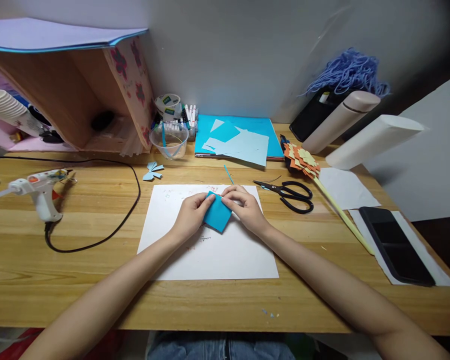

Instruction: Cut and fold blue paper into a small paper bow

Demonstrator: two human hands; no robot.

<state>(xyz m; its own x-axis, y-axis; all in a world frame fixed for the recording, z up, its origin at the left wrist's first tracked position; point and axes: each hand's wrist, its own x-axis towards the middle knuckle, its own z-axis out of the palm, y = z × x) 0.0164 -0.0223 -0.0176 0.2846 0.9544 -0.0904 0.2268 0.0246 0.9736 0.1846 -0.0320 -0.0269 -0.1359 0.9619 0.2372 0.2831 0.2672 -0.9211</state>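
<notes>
Between my two hands is a small blue piece of paper [218, 215], tilted above a white sheet [225, 260]. My left hand [191, 214] pinches its upper left edge with the thumb on top. On the upper right edge, my right hand [246, 207] grips it with thumb and fingers closed; the fingertips behind the paper are hidden. The white sheet has faint coloured marks. Just beyond it lies a thin blue paper strip [228, 173]. Black-handled scissors [288, 192] rest to the right of my right hand. A light blue paper bow [153, 171] lies beyond the sheet's left corner.
At the left lies a hot glue gun [45, 192] with a looping black cord [138, 192]. Blue paper and cut pieces [247, 145] lie at the back, beside a clear plastic cup [169, 142]. A paper flower [301, 161], bottle [341, 122] and phone [395, 245] occupy the right.
</notes>
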